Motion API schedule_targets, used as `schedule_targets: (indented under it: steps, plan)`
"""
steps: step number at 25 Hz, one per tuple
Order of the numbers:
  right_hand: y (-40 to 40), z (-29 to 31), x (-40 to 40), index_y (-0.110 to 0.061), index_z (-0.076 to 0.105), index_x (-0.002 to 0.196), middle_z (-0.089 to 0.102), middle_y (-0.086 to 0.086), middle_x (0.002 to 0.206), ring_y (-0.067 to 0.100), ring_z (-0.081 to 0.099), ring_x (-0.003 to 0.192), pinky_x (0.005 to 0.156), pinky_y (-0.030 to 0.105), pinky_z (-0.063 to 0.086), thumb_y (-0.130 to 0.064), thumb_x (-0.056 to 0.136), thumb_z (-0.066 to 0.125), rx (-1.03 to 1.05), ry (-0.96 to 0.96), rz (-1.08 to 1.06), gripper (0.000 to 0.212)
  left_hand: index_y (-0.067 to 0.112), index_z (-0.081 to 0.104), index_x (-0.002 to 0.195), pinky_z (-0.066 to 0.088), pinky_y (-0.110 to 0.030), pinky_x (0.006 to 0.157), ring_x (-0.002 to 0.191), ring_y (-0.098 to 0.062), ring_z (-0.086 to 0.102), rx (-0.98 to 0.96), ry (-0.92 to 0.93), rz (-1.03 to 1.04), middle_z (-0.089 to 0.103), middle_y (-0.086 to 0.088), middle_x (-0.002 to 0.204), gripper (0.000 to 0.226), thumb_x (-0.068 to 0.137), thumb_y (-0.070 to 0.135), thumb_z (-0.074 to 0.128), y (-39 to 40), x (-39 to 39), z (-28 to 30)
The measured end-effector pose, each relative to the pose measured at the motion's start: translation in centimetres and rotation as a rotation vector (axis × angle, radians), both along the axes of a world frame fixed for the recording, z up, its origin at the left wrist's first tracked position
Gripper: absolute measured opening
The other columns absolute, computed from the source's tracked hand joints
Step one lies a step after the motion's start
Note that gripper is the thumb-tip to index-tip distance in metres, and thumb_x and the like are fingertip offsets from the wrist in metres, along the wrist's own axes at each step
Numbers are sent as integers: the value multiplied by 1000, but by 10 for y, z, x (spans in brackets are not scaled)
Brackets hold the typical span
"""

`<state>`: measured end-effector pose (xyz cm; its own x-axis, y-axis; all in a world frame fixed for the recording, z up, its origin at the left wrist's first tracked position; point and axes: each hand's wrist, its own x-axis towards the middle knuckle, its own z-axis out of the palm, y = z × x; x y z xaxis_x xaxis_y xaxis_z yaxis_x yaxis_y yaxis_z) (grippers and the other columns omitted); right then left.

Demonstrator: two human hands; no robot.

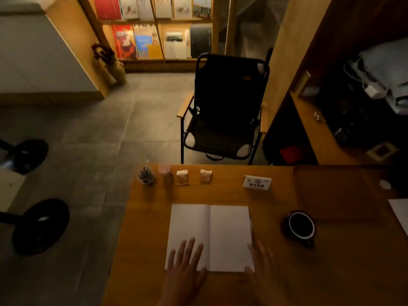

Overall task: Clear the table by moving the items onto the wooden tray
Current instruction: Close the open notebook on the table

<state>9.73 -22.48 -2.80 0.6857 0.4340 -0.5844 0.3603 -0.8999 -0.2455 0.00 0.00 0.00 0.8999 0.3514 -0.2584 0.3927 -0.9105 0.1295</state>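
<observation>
An open white notebook [209, 233] lies flat on the wooden table [143, 250]. My left hand [184, 266] rests with spread fingers on its lower left page. At the notebook's lower right corner my right hand [262, 270] lies open, fingers touching the edge. A black cup [301, 226] with a white rim stands to the right. The wooden tray [331, 191] sits at the table's far right. Along the far edge stand a pen jar [145, 175], a small pink-topped bottle [166, 174], two small packets [182, 177] [206, 176] and a white card sign [257, 182].
A black folding chair [223, 111] stands beyond the table. Dark shelves [344, 102] rise at the right, a magazine rack [154, 29] at the back. Two black stool bases [39, 226] sit on the floor at left. A white sheet [400, 210] lies at the right edge.
</observation>
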Motion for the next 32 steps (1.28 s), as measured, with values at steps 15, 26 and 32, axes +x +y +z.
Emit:
schedule_targets:
  steps: [15, 26, 32]
  plan:
    - [27, -19, 28, -37, 6, 154, 0, 1, 165, 29, 3, 151, 121, 46, 15, -51, 100, 25, -132, -61, 223, 59, 28, 20, 149, 23, -48, 115, 146, -27, 19, -134, 338, 136, 22, -3, 160, 65, 95, 62, 26, 51, 0, -35]
    - [54, -34, 19, -31, 7, 154, -1, 6, 165, 30, 4, 151, 120, 43, 20, -45, 101, 33, -119, -44, 296, 61, 24, 25, 143, 42, -48, 103, 130, -31, 38, -190, 277, 374, 34, -11, 146, 63, 92, 52, 49, 65, 2, -47]
    - [57, -38, 12, -29, 3, 155, -7, 9, 165, 32, -2, 151, 121, 43, 17, -47, 100, 33, -131, -43, 264, 65, 21, 19, 148, 42, -48, 103, 132, -35, 33, -486, 142, 741, 27, -13, 147, 83, 84, 38, 68, 47, 16, -43]
